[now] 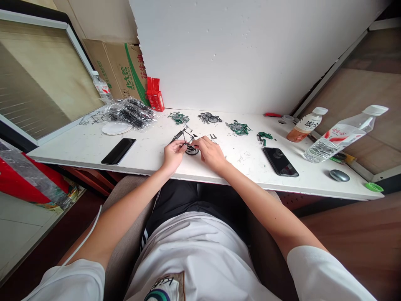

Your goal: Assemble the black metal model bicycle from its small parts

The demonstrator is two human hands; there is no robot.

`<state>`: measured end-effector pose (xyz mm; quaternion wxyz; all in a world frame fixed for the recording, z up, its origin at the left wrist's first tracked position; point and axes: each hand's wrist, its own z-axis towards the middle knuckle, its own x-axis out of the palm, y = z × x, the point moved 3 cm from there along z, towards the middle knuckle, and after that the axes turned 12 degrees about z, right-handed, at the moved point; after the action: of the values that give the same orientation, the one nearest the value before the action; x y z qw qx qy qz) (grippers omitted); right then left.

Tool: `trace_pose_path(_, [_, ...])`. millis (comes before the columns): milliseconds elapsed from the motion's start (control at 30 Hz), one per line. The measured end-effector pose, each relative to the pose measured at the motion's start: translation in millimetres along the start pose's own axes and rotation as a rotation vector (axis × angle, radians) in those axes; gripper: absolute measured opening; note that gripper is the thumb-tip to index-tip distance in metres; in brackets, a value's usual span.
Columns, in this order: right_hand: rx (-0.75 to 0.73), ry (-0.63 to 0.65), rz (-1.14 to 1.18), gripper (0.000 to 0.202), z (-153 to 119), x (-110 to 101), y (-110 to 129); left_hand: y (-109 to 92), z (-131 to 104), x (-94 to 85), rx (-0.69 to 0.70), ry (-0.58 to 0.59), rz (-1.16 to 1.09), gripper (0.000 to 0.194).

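Between my two hands, close to the table's front edge, is a small black model bicycle (192, 151) with one wheel toward me and its thin frame pointing away. My left hand (173, 157) pinches it from the left with thumb and forefinger. From the right, my right hand (211, 154) has its fingertips closed at the bicycle's middle, by the wheel. Whatever small piece may be between those fingertips is hidden. Just behind my hands lie a few tiny dark parts (213, 136). Farther back are piles of green parts (178, 118), black parts (209, 118) and more green parts (238, 127).
On the white table (150, 154), a phone (118, 151) lies left and another phone (280, 161) right. A plastic bag of black parts (133, 113) sits back left near a red box (155, 95). A tea bottle (307, 124), a water bottle (343, 134) and a mouse (339, 175) occupy the right.
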<state>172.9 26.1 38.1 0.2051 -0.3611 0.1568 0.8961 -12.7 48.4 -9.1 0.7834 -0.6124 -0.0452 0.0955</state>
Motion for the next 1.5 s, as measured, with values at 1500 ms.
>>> trace_pose_path(1500, [0.114,-0.035,0.039,0.031,-1,7,-9,3,1,-1.2,0.011,-0.017,0.023,0.030])
